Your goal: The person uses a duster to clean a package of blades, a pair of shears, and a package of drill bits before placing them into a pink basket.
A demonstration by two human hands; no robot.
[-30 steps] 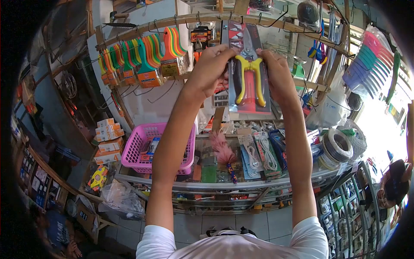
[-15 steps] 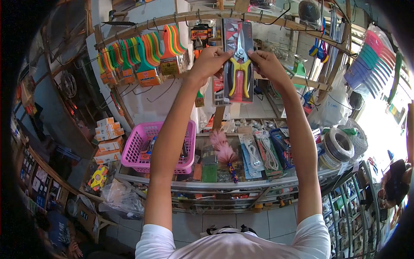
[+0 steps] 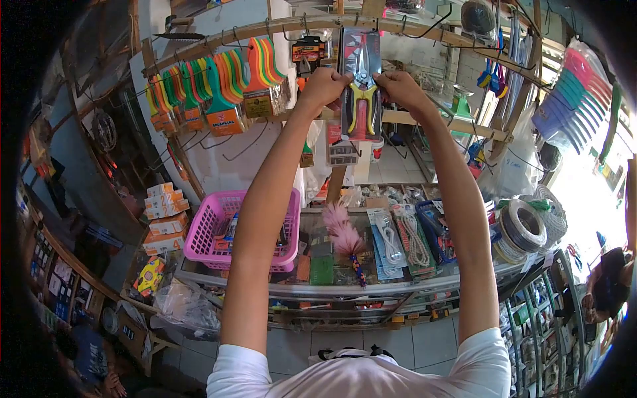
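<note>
A carded pack of pruning shears (image 3: 361, 109) with yellow and black handles is held up at the wooden hanging rail, its top edge against the rail. My left hand (image 3: 326, 87) pinches the pack's left edge, thumb on the front. On the opposite edge my right hand (image 3: 400, 91) grips it the same way; the fingers behind the card are hidden. Just left of the pack hangs another packaged tool (image 3: 308, 54) with an orange and black card. Whether the shears' pack is on a hook cannot be made out.
Bright-handled paint brushes (image 3: 229, 99) hang at left along the wooden rail (image 3: 424, 30). Below, a glass counter (image 3: 318, 286) bears a pink basket (image 3: 197, 249), a pink feather duster (image 3: 344, 232), packaged cords (image 3: 411, 239) and cable coils (image 3: 524, 222). People are at both lower sides.
Both hands have shifted the shears' pack slightly up and left, closer against the rail. Its lower end has risen, showing more of the items behind it.
</note>
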